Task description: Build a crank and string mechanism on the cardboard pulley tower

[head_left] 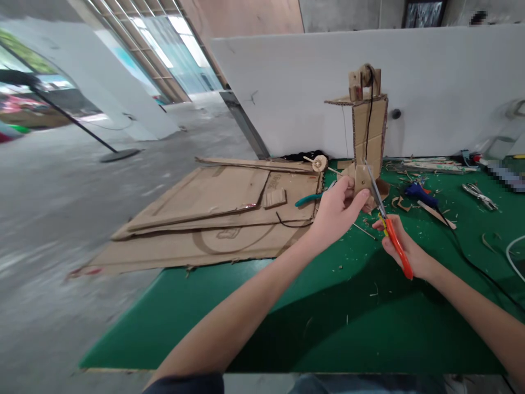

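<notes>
My left hand [338,203] pinches a small piece of cardboard [362,178] with a dark hole in it. In my right hand [404,249] are scissors [394,243] with orange handles, their blades pointing up along the right edge of that piece. I cannot tell whether the blades touch it. Just behind stands an upright cardboard tower [369,128], with a cardboard spool [366,74] and dark cord at its top. A round cardboard wheel [320,163] on a thin stick is left of my left hand. Teal-handled pliers [308,200] lie partly hidden behind that hand.
Flat cardboard sheets [197,200] cover the left of the green table [328,328], with a small cardboard block [274,198] on them. To the right lie a blue glue gun [420,192] with its cable, metal pliers [479,196] and cardboard scraps. A white panel [287,93] rises behind.
</notes>
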A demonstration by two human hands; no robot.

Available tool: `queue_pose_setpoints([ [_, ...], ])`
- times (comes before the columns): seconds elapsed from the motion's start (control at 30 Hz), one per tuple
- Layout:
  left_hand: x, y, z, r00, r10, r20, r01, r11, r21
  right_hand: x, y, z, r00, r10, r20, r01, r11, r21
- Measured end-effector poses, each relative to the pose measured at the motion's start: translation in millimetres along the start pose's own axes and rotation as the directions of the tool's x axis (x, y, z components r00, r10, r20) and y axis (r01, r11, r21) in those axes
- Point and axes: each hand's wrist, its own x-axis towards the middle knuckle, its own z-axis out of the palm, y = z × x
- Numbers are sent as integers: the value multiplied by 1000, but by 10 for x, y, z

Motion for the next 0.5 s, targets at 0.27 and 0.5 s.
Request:
queue_pose_setpoints([
  [0.27, -33, -64, 46, 1000, 27, 15, -27, 999, 21, 17, 33, 27, 1000, 17, 23, -18, 999, 38],
  [0.5, -64, -98, 134, 1000, 15, 15, -14, 994, -110, 27, 139, 41, 1000, 11, -7, -11, 1000, -18],
])
